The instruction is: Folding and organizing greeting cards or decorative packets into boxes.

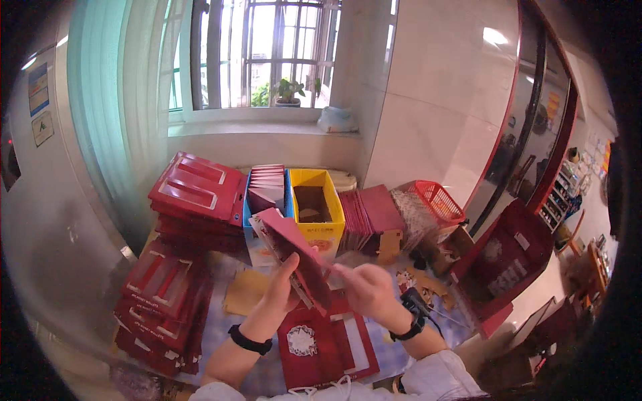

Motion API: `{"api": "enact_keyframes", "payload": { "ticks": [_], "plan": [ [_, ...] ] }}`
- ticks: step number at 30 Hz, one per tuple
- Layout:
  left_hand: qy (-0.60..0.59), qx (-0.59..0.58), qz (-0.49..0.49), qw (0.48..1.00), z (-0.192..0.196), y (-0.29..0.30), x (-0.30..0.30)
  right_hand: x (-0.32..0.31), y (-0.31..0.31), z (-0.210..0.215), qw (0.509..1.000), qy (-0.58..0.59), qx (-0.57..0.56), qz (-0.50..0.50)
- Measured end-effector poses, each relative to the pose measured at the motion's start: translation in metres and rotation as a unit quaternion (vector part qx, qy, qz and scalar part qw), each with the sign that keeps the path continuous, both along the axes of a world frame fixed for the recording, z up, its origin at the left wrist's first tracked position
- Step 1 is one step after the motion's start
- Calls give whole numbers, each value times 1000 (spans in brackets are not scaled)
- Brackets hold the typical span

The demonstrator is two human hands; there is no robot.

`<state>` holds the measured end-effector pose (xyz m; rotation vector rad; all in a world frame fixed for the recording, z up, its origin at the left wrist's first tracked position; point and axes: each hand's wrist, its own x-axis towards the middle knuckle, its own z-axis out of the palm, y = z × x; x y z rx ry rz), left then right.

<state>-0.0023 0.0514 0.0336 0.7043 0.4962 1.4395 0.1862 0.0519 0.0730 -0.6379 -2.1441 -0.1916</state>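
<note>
My left hand (279,289) grips a stack of dark red card envelopes (291,234), tilted up above the table, with pale printed faces toward the left. At their right edge the fingers of my right hand (370,289) are pinched together on the red card; the exact fingertip contact is small and partly blurred. Below both hands, a flat dark red cardboard package (307,361) lies on the table with a white round ornament and a pale strip on it. Beyond the held envelopes stand a blue box (257,250) with envelopes in it and a yellow box (331,230).
Piles of red packages (200,190) (157,301) rise at the left. Red envelopes (381,207) stand in a row right of the yellow box, near a red basket (438,200). A large red carton (511,250) leans at the right. Brown card scraps (428,287) lie on the checked cloth.
</note>
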Motion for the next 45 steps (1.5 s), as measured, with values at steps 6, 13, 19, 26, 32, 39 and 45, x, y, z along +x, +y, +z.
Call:
{"api": "enact_keyframes", "payload": {
  "ticks": [6, 13, 19, 26, 32, 39, 45],
  "plan": [
    [-37, 34, 50, 997, -7, 5, 5, -12, -15, -8, 998, -59, 4, 23],
    [22, 38, 78, 996, 4, -3, 7, -16, -24, 0, 991, -111, -40, 56],
    [-17, 24, 51, 998, -4, -1, 1, -12, -10, -8, 987, -114, -26, 112],
    [-37, 58, -34, 997, -8, 0, 1, -6, -1, -4, 969, -130, -104, 184],
    [-93, 69, 2, 993, 13, -6, 3, 72, 115, -42, 970, -71, -120, -197],
    [-82, 54, -8, 995, 4, -1, 3, 132, 162, -96, 910, 57, -237, -335],
    [-92, 41, 1, 995, 1, -1, -10, 130, 114, -75, 968, 18, -226, -104]
  ]
}}
